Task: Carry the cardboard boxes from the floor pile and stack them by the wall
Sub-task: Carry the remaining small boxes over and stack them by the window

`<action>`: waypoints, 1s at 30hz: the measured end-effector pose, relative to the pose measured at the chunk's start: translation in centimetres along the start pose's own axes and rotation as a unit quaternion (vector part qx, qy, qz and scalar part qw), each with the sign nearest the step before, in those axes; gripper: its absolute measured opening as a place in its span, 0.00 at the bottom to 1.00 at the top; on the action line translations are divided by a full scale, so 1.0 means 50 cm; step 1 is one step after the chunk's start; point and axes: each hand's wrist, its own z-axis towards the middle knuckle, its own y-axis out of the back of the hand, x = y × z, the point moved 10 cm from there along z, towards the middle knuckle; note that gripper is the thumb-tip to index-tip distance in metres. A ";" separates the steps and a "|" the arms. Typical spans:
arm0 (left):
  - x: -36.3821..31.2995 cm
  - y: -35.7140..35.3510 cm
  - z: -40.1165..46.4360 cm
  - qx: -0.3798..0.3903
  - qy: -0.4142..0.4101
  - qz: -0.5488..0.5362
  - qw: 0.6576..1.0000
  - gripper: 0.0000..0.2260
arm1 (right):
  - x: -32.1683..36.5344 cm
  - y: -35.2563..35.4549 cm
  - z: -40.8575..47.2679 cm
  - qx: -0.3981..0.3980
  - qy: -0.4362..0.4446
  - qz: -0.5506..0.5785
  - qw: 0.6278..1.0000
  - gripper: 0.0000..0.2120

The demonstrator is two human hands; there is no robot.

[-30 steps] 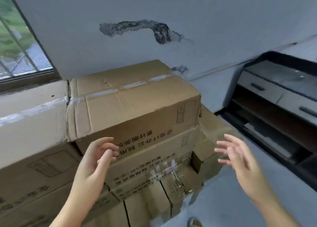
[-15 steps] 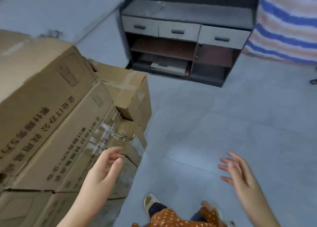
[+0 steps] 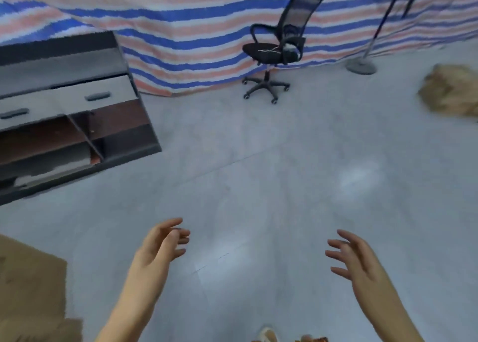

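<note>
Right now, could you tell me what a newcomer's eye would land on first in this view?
Two empty hands, the left hand and right hand, reach out open over the bare grey floor. Behind them a striped tarpaulin fills the back, with a black office chair before it and a dark drawer cabinet at left.

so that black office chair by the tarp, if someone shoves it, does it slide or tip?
The office chair probably rolls rather than tips: it stands on a star base with casters on smooth floor. Its tall mesh back suggests it's light, so a high push might rock it.
</note>
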 end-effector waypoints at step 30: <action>-0.276 -1.266 0.482 0.372 -0.077 0.110 0.918 0.10 | -0.026 0.776 0.553 -0.379 -0.076 0.060 0.920 0.10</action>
